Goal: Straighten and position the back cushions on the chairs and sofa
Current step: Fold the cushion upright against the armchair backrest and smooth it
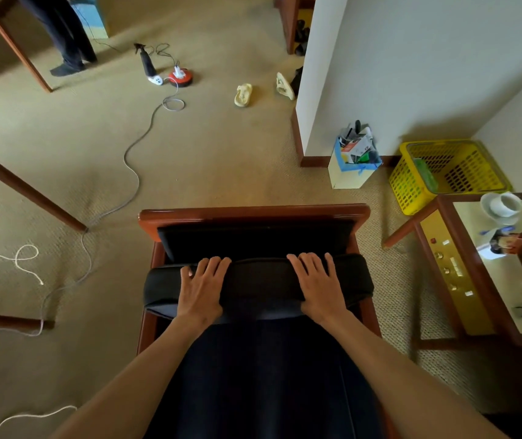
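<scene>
A black back cushion [259, 285] lies across the top of a wooden-framed chair [253, 213], seen from above. My left hand [201, 288] presses flat on the cushion's left part, fingers spread. My right hand [316, 285] presses flat on its right part in the same way. Beyond the cushion the chair's black padded backrest [253, 240] shows below the red-brown top rail. The dark seat [263, 375] runs toward me between my forearms.
A wooden side table [462, 280] with a cup and saucer [502, 205] stands right of the chair. A yellow basket [443, 172] and a full box [353, 163] sit by the wall. Cables [133, 172], slippers [244, 95] and a spray bottle [147, 63] lie on the carpet. A person's legs [63, 36] stand far left.
</scene>
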The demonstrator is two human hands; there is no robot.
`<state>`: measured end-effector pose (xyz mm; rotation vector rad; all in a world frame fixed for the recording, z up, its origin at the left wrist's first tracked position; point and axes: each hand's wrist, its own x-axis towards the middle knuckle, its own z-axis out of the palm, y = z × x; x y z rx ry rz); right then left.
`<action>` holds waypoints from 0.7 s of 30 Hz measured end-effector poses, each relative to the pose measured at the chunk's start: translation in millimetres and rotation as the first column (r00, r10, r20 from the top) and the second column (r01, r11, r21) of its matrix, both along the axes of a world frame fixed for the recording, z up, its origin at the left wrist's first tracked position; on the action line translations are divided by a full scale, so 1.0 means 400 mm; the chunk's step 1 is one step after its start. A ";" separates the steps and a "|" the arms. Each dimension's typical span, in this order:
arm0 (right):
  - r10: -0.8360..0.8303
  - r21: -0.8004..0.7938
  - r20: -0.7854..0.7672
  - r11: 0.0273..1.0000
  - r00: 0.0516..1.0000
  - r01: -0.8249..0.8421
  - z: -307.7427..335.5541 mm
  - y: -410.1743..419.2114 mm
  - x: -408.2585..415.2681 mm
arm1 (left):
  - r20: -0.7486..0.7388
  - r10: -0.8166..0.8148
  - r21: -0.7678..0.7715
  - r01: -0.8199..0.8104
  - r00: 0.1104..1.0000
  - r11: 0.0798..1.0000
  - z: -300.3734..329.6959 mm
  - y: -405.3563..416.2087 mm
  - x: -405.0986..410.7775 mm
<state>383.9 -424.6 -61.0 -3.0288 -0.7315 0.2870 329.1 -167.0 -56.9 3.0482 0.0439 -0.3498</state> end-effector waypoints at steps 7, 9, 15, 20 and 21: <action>-0.107 0.034 0.041 0.994 0.993 0.105 -0.037 0.012 -0.009 | 0.106 0.040 -0.041 -0.036 0.994 0.999 -0.032 -0.034 -0.005; -0.073 0.047 0.037 0.996 0.997 0.071 -0.049 0.000 -0.010 | 0.157 0.032 -0.048 -0.024 0.987 0.999 -0.056 -0.048 -0.040; -0.066 0.067 -0.035 0.995 0.997 0.068 -0.045 0.016 0.132 | 0.160 -0.005 -0.062 0.015 0.987 0.998 -0.079 -0.008 0.090; -0.122 -0.008 -0.099 0.992 0.988 0.122 -0.044 0.045 0.159 | 0.035 -0.044 -0.081 0.046 0.998 0.996 -0.079 0.011 0.136; -0.159 -0.014 -0.096 0.987 0.983 0.158 -0.038 0.062 0.147 | 0.034 -0.031 -0.079 0.033 0.999 0.996 -0.076 0.003 0.130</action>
